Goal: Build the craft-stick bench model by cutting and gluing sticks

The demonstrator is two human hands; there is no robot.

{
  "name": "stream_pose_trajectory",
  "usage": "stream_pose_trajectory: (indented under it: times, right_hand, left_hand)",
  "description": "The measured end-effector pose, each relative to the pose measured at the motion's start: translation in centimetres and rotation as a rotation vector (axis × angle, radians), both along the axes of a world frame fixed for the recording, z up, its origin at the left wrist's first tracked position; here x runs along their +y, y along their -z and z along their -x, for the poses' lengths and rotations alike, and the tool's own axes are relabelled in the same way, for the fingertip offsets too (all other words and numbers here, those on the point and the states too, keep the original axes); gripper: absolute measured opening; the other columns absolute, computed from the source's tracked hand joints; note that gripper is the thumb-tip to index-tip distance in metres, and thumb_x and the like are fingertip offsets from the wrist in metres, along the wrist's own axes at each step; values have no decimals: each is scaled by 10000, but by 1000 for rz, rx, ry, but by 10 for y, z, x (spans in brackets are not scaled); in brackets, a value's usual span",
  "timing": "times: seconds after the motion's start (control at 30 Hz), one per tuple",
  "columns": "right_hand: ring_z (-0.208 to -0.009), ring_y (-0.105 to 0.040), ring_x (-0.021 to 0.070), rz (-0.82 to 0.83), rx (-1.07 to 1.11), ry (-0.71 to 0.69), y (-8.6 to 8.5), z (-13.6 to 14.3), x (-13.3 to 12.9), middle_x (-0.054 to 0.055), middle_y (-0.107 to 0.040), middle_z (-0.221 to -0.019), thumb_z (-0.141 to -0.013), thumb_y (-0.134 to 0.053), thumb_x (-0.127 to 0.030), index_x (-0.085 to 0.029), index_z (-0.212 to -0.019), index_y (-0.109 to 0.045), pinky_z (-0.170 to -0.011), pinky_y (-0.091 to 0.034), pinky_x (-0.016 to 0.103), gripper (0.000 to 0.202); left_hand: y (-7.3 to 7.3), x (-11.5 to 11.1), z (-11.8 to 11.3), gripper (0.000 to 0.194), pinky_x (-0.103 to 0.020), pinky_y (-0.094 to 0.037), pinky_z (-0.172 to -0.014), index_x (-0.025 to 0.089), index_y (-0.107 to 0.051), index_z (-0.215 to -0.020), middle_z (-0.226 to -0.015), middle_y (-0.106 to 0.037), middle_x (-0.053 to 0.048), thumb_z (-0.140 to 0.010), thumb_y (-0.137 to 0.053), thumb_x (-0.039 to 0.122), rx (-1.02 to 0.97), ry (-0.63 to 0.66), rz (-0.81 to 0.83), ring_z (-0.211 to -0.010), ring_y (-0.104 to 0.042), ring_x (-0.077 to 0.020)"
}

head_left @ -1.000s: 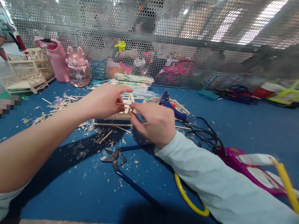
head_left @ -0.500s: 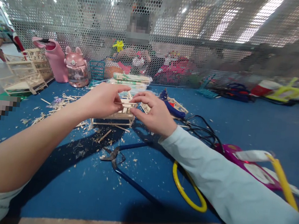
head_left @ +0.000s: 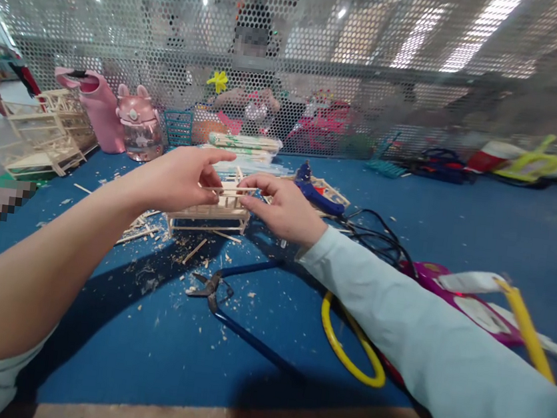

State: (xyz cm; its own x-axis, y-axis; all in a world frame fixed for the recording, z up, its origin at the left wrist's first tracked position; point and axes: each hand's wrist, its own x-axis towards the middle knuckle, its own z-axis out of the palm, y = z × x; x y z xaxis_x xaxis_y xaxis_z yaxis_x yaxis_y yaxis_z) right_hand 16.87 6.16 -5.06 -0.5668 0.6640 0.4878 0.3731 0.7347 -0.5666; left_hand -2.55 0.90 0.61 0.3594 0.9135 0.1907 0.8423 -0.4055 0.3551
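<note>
A small frame model built of thin wooden sticks (head_left: 209, 215) stands on the blue table under both hands. Across its top runs a thin wooden stick (head_left: 234, 192), pinched at its left end by my left hand (head_left: 181, 178), whose index finger points out above. My right hand (head_left: 286, 210) closes thumb and fingers on the same stick's right end. Whether the stick rests on the model I cannot tell. Wire cutters with blue handles (head_left: 212, 287) lie open in front of the model. Just behind my right hand is a blue glue gun (head_left: 317, 195).
Wood scraps litter the table's left side. Farther left stand a larger stick model (head_left: 48, 136), a pink tumbler (head_left: 101, 111) and a pink-lidded bottle (head_left: 139, 127). Bundled sticks (head_left: 246, 143) lie behind. Right are black cable (head_left: 380, 237), a purple device (head_left: 431, 280) and a yellow loop (head_left: 343, 350). Perforated metal forms the back.
My right hand has shifted slightly left and its fingers have closed further around the stick. My left hand has moved slightly left and down. The camera view has shifted a little.
</note>
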Motion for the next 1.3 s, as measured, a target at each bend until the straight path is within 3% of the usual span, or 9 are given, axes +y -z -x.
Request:
stream_pose_trajectory:
  times: [0.23, 0.4, 0.53, 0.63, 0.77, 1.3]
  right_hand:
    - [-861, -583, 174, -27, 7, -44, 0, 1, 2, 56, -664, -896, -778, -565, -247, -162, -858, -624, -839, -418, 352, 131]
    - [-846, -563, 167, -81, 62, -46, 4, -1, 0, 52, -642, -942, -725, -590, -237, -170, -946, -579, -764, -427, 328, 231]
    - [-832, -526, 180, -389, 115, 57, 3, -5, -3, 44, -589, -880, -666, -559, -153, -190, -864, -561, -732, -411, 330, 202]
    - [-804, -505, 192, -653, -6, 78, 3, -8, -5, 40, -568, -804, -718, -560, -193, -201, -775, -605, -735, -373, 350, 73]
    - [-746, -475, 177, -814, -145, 94, 4, -9, -5, 31, -560, -748, -819, -520, -273, -212, -789, -668, -703, -324, 343, 163]
    - [-773, -474, 180, -798, -172, 127, 6, -6, -4, 36, -617, -792, -891, -472, -296, -221, -840, -680, -763, -288, 367, 226]
  left_hand:
    - [4, -2, -10, 609, -268, -455, -744, 152, -470, -1330, -888, -726, -59, -730, -568, 198, -2, -21, -106, -781, -643, -158]
    - [5, -2, -10, 603, -274, -460, -762, 167, -472, -1326, -908, -726, -53, -733, -579, 202, 15, -23, -90, -811, -647, -165]
    - [4, -2, -10, 597, -284, -458, -775, 178, -470, -1327, -933, -726, -54, -741, -584, 209, 19, -47, -70, -833, -648, -173]
    - [4, -2, -10, 594, -280, -458, -761, 181, -468, -1328, -914, -726, -50, -746, -582, 212, 6, -47, -52, -814, -648, -169]
    - [4, -2, -9, 597, -271, -457, -745, 174, -468, -1327, -894, -725, -49, -742, -581, 208, -2, -40, -54, -785, -645, -160]
    - [4, -3, -1, 694, -271, -468, -767, 156, -379, -1386, -987, -716, -86, -706, -518, 164, -100, 41, 17, -847, -651, -167]
